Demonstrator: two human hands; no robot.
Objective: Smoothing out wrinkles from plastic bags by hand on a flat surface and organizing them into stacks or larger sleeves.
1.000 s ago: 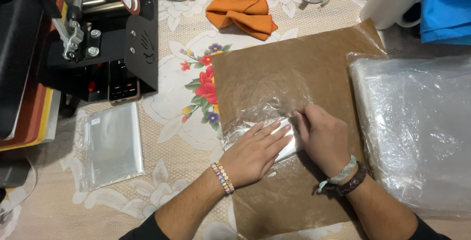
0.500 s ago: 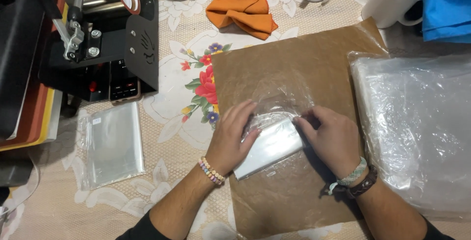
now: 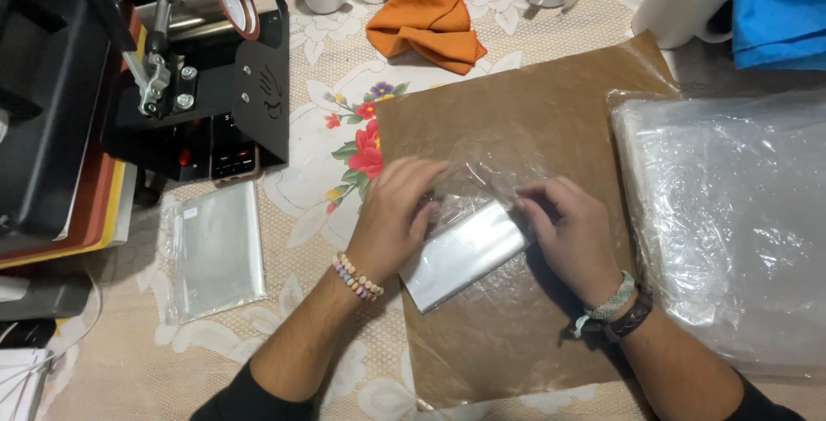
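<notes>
**Both hands on a shiny flat packet in clear film**

The left hand (image 3: 391, 219) lies palm down over the upper left end of a silvery flat packet (image 3: 465, 253), its fingers (image 3: 422, 178) held close together and curled onto crinkled clear film (image 3: 495, 167) that bunches just beyond the fingertips. The right hand (image 3: 568, 236) sits at the packet's other end, its fingers (image 3: 535, 196) bent and drawn together, pinching the film at the packet's upper right corner. The packet lies tilted between the two hands, on a brown paper sheet (image 3: 516, 94) spread over the desk (image 3: 112, 361), which wears a lace cloth with a flower print.

Past the left hand's knuckles stands a black press machine (image 3: 198, 68); nearer the left wrist lies a small clear bag (image 3: 215, 249). Beyond both sets of fingertips sit an orange cloth (image 3: 426, 21) and a row of white mugs (image 3: 671, 0). Outside the right wrist rests a stack of clear plastic sheets (image 3: 731, 215), with a blue cloth (image 3: 779, 8) at the far corner.

As a judgement: the film looks thin and slippery, so an uneven pull by the right fingers could wrinkle or tear it, or skew the packet. The brown sheet may slide under the left palm's pressure. A wide sweep of the right forearm could drag the plastic stack.
</notes>
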